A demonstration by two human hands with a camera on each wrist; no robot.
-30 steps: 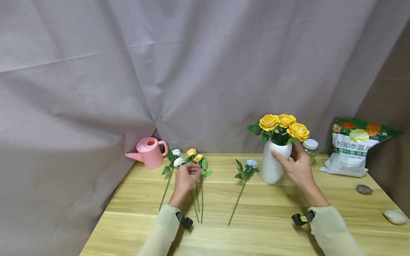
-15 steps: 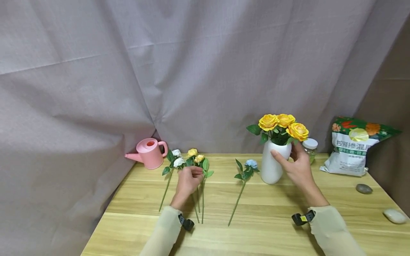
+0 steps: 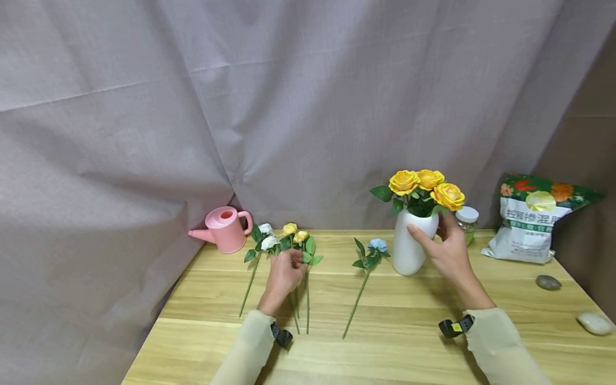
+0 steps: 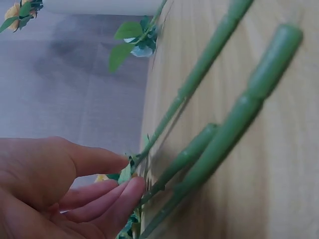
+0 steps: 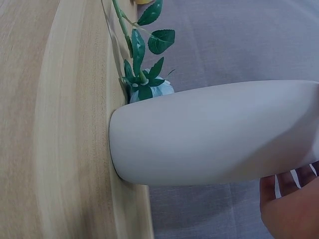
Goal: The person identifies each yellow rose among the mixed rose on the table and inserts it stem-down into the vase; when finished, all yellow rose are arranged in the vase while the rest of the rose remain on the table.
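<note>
My right hand grips the upper part of a white vase, thumb in front and fingers behind. Upright on the table, it holds several large yellow roses. Over a group of small yellow flowers, my left hand pinches the rightmost one at its leaves. In the left wrist view, thumb and forefinger meet at a green leaf, and green stems stretch toward the camera. White flowers lie just left of that hand. A single blue flower lies beside the vase.
A pink watering can stands at the table's back left. Behind the vase is a jar with a white lid. A fertilizer bag, a dark stone and a pale stone are at the right. Grey cloth hangs behind.
My left hand has shifted slightly right and its fingers have closed in on the yellow flower; that flower's stem has moved a little right. The right hand keeps its grip on the vase.
</note>
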